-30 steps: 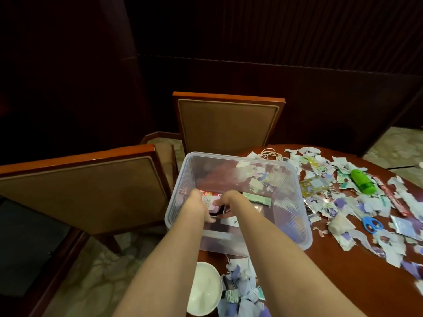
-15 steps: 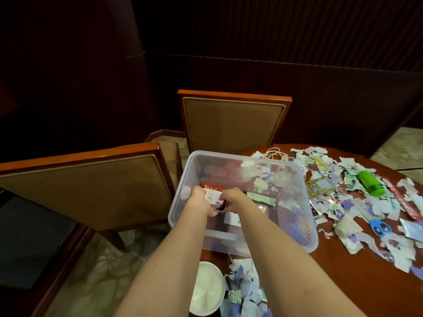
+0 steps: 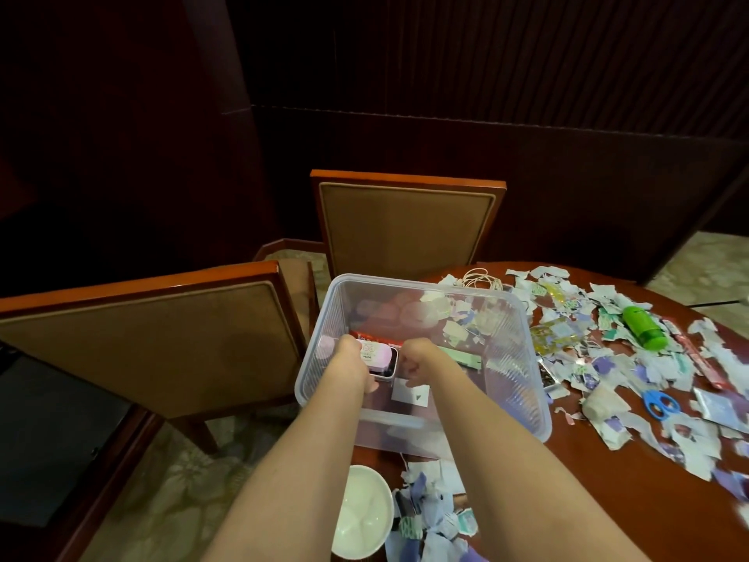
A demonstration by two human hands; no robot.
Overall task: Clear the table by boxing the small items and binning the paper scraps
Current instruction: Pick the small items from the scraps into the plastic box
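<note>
Paper scraps (image 3: 429,517) lie in a heap at the near edge of the wooden table (image 3: 608,500), just beside a white round dish (image 3: 360,517) that overhangs the table edge. Beyond the heap stands the clear plastic box (image 3: 518,379), its near wall crossed by both forearms.

Left hand (image 3: 350,361): inside the box, fingers curled round the left end of a small pink-and-white case (image 3: 379,358). Right hand (image 3: 417,361): inside the box, fingers curled against the right end of the same case, so both hands hold it low in the box. A white card (image 3: 409,393) lies on the box floor just below the right hand. A green strip (image 3: 462,358) and a red packet (image 3: 377,337) lie further in.

More scraps cover the table to the right of the box. Among them lie blue scissors (image 3: 660,403), a red stick (image 3: 689,350) and, further off, a green cylinder (image 3: 644,332). A coiled pale cord (image 3: 482,277) rests at the far corner of the box.

A padded chair (image 3: 154,338) stands left of the box. A second chair (image 3: 405,225) stands behind it.
</note>
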